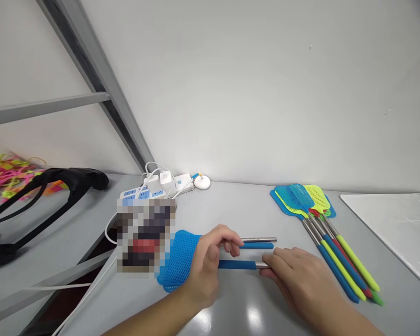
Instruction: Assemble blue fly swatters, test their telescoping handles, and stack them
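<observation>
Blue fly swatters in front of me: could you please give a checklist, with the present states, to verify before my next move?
1. Right hand pinching the near metal rod: ok.
2. Left hand firmly closed on the near blue handle: cannot tell; the hand hides the contact.
3. Blue mesh heads lying apart: not ok; they overlap.
4. Far metal rod and far blue handle lying side by side: ok.
5. Swatter pile clear of the right hand and wrist: cannot tell; they look very close.
6. White cable clear of both hands: ok.
</observation>
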### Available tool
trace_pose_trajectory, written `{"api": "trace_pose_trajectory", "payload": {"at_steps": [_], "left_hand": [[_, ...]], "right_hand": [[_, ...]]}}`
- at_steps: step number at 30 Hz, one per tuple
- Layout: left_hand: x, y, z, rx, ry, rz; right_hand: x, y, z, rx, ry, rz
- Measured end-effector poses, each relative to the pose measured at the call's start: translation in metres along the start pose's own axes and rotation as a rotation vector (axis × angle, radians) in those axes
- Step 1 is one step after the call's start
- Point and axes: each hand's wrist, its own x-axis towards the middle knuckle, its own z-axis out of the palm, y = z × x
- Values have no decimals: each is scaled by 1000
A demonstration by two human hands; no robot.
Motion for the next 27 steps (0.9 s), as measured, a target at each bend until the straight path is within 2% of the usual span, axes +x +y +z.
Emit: {"api": "trace_pose_trajectory", "payload": {"at_steps": [4,9,12,15,17,21,23,25,27], "left_hand": [[-2,2,0,-18,-20,-25],[-2,12,-1,-19,-10,42],[1,19,-4,-15,15,67],[6,33,-8,13,1,78],[8,49,-14,153,-48,83],[5,82,-34,605,-249,63],[-4,94,-50,722,-269,15],[-18,101,-69,716,-160,-27],[-35,103,-86,568,-21,-74]], "right_hand": [[-2,-7,4,-4,14,16],[-2,-19,6,66,25,71],[8,-22,-4,-27,89,9],[28,-19,-23,-141,75,-97],[45,-17,-38,-187,46,-172],[83,-27,-57,-244,45,-256],[97,-40,-53,-207,147,-231],[105,-57,-38,-96,334,-114],[103,-74,-12,63,466,34]]}}
